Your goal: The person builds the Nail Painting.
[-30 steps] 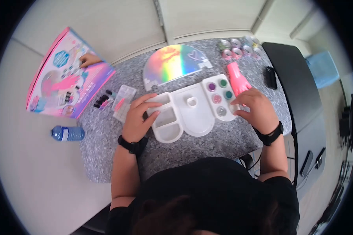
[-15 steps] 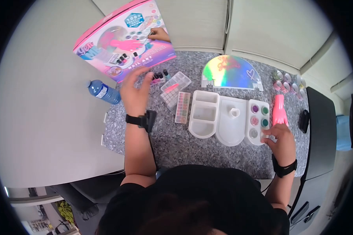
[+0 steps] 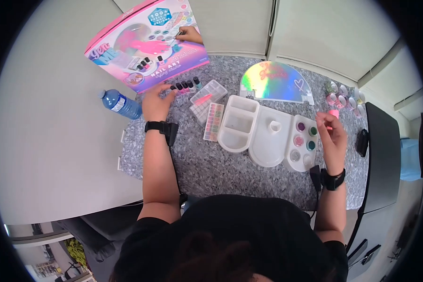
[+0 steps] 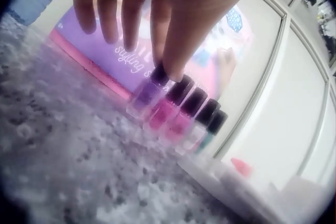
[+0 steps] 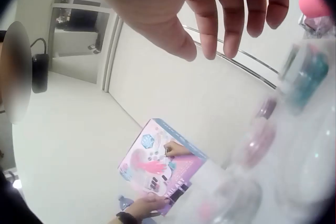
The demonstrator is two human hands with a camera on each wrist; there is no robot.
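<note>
Several small nail polish bottles with black caps (image 3: 191, 86) stand in a row before the box. At their left end, my left hand (image 3: 156, 104) has its thumb and index finger at the cap of the purple bottle (image 4: 145, 97), pinching it; the other fingers of the left hand (image 4: 152, 3) hang down. My right hand (image 3: 332, 143) hovers over the right edge of the white palette tray (image 3: 290, 162) with its glitter pots. In the right wrist view the right hand (image 5: 210, 3) has loosely extended fingers and holds nothing.
Behind the bottles is the nail art box (image 3: 150, 47), with a water bottle (image 3: 121, 104) at its left. Right of them lie a clear case (image 3: 211, 94), a sticker sheet (image 3: 214, 122) and a holographic panel (image 3: 275, 82). Small jars (image 3: 343, 96) stand at the back right.
My left hand has moved from the tray to the polish bottles and now pinches one cap. My right hand has lifted away from the pots. The tray stands turned slightly.
</note>
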